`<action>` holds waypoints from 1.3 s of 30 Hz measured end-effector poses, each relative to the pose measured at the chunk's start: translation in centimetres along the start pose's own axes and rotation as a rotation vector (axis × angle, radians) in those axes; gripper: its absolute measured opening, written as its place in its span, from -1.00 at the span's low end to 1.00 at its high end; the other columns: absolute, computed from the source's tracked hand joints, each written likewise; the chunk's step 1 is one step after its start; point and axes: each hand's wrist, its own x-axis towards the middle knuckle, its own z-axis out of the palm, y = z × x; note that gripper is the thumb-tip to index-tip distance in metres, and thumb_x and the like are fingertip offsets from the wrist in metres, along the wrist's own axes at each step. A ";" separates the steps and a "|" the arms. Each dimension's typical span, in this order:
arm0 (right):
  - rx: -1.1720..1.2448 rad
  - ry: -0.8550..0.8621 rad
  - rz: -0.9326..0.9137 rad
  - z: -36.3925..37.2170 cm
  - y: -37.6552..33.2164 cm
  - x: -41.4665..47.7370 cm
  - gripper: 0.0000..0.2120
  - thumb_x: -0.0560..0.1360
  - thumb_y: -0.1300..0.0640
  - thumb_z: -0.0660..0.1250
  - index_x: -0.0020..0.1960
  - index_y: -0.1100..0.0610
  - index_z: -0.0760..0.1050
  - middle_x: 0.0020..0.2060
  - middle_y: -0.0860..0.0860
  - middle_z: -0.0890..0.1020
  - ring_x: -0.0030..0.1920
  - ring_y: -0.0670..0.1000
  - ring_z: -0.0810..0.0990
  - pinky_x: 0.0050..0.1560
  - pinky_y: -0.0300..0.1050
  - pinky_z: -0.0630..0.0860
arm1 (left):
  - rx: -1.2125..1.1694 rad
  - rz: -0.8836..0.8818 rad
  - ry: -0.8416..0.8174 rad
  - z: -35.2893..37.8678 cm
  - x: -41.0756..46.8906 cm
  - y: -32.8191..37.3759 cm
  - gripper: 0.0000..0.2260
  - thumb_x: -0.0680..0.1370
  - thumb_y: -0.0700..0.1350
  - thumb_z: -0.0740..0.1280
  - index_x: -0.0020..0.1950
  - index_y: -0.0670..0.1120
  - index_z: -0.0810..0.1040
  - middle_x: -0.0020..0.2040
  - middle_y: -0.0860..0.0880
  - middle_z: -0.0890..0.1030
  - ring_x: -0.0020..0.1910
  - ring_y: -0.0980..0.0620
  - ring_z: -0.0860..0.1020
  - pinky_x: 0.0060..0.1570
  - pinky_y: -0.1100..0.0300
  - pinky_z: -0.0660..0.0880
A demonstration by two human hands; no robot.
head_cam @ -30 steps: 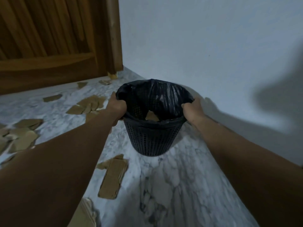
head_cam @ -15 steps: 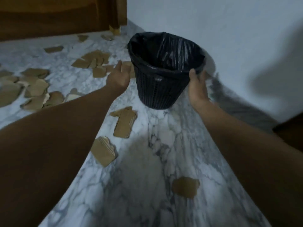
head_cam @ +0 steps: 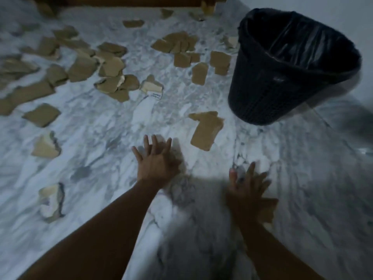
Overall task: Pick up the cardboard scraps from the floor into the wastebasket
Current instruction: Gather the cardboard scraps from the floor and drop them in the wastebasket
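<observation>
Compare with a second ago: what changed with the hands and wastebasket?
Both hands let go of the wastebasket, which now stands on the floor. The left hand and right hand have dropped low with fingers spread, the right over a scrap. The scraps stay scattered.

Dim, bluish cast throughout. Soft broad shadow across the white grey-veined marble floor (head_cam: 302, 178) at lower centre. Motion blur smears the bare right hand (head_cam: 247, 188) and frame edges. Faint sheen on the black plastic liner of the wastebasket (head_cam: 298, 43). Wide-angle bending at borders.
</observation>
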 end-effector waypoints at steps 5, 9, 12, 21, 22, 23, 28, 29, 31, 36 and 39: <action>0.005 -0.060 -0.321 -0.1 -8.4 5.1 -0.21 0.51 -0.49 -0.05 0.62 -0.22 -0.18 0.64 0.13 -0.13 0.62 0.20 -0.19 0.44 0.51 -0.29 | 0.110 -0.271 0.180 -1.7 -2.6 -5.4 0.01 0.39 0.50 0.23 0.64 0.13 -0.19 0.63 -0.26 -0.17 0.57 -0.35 -0.31 0.36 -0.54 -0.26; -0.120 -0.130 -0.473 2.3 -15.0 6.7 -0.11 0.38 -0.64 -0.17 0.61 -0.27 -0.08 0.64 0.07 -0.09 0.61 0.24 -0.21 0.37 0.60 -0.29 | -0.016 -0.701 0.264 -2.0 -7.1 -11.5 0.10 0.27 0.65 0.13 0.63 0.16 -0.20 0.62 -0.31 -0.18 0.54 -0.45 -0.26 0.30 -0.58 -0.24; -0.264 -0.171 -0.558 4.0 -18.2 5.7 -0.08 0.36 -0.66 -0.23 0.61 -0.24 0.00 0.64 0.05 0.00 0.61 0.23 -0.21 0.38 0.60 -0.26 | -0.187 -0.911 0.235 -1.7 -9.6 -14.8 0.14 0.22 0.71 0.03 0.61 0.15 -0.27 0.61 -0.31 -0.20 0.53 -0.50 -0.23 0.32 -0.59 -0.19; -0.053 -0.133 -0.871 9.8 -26.7 0.2 -0.38 0.62 -0.26 0.13 0.60 -0.06 0.10 0.58 0.01 0.23 0.59 0.15 0.09 0.48 0.47 -0.22 | -0.295 -0.675 0.262 -3.7 -3.2 -21.8 0.12 0.33 0.61 0.08 0.61 0.00 -0.36 0.60 -0.30 -0.29 0.57 -0.31 -0.31 0.50 -0.34 -0.25; -0.038 -0.151 -0.887 10.1 -28.0 -0.2 -0.40 0.63 -0.20 0.14 0.60 -0.06 0.09 0.58 0.02 0.22 0.59 0.16 0.09 0.49 0.45 -0.22 | -0.274 -0.626 0.250 -4.2 -2.3 -22.5 0.11 0.33 0.60 0.08 0.61 0.02 -0.36 0.60 -0.30 -0.30 0.57 -0.33 -0.31 0.49 -0.35 -0.26; -0.040 -0.168 -0.902 10.5 -29.2 -0.4 -0.41 0.65 -0.15 0.15 0.62 -0.05 0.08 0.59 0.04 0.21 0.60 0.15 0.08 0.50 0.42 -0.20 | -0.239 -0.570 0.232 -4.6 -1.5 -23.2 0.09 0.34 0.60 0.06 0.60 0.05 -0.36 0.60 -0.29 -0.30 0.56 -0.35 -0.30 0.48 -0.37 -0.27; -0.011 -0.176 -0.958 11.5 -33.3 -1.8 -0.38 0.64 -0.04 0.18 0.65 -0.07 0.04 0.63 0.02 0.13 0.60 0.15 0.08 0.44 0.29 0.29 | -0.149 -0.339 0.174 -5.8 0.7 -26.6 0.09 0.35 0.63 0.05 0.59 0.07 -0.40 0.60 -0.27 -0.30 0.56 -0.34 -0.33 0.48 -0.40 -0.21; -0.006 -0.158 -0.990 11.4 -33.5 -1.8 -0.35 0.62 -0.10 0.19 0.65 -0.07 0.05 0.63 0.02 0.10 0.62 0.13 0.03 0.44 0.32 0.30 | -0.131 -0.334 0.192 -6.0 1.0 -27.1 0.12 0.32 0.66 0.05 0.59 0.08 -0.40 0.60 -0.26 -0.31 0.55 -0.34 -0.34 0.47 -0.41 -0.24; -0.112 -0.107 -1.040 11.6 -33.8 -1.0 -0.26 0.57 -0.28 0.18 0.64 -0.09 0.02 0.64 0.06 0.00 0.63 0.13 -0.11 0.48 0.45 0.09 | -0.093 -0.355 0.235 -6.3 2.3 -28.1 0.18 0.24 0.71 0.03 0.60 0.08 -0.37 0.60 -0.25 -0.33 0.54 -0.36 -0.37 0.43 -0.45 -0.27; -0.188 -0.100 -1.001 12.9 -36.6 2.4 -0.16 0.46 -0.51 0.03 0.61 -0.16 -0.02 0.62 0.12 0.00 0.61 0.19 -0.13 0.43 0.55 -0.11 | -0.101 -0.347 0.234 -7.8 8.0 -30.8 0.25 0.13 0.76 0.02 0.59 0.15 -0.39 0.55 -0.23 -0.43 0.52 -0.39 -0.40 0.39 -0.51 -0.28; -0.061 -0.054 -1.085 13.5 -39.5 3.6 -0.16 0.45 -0.49 0.04 0.60 -0.06 0.13 0.59 0.11 0.12 0.60 0.19 0.01 0.48 0.44 0.00 | -0.129 -0.316 0.174 -8.0 10.2 -30.2 0.17 0.18 0.75 -0.06 0.59 0.16 -0.37 0.62 -0.20 -0.28 0.57 -0.32 -0.32 0.43 -0.45 -0.26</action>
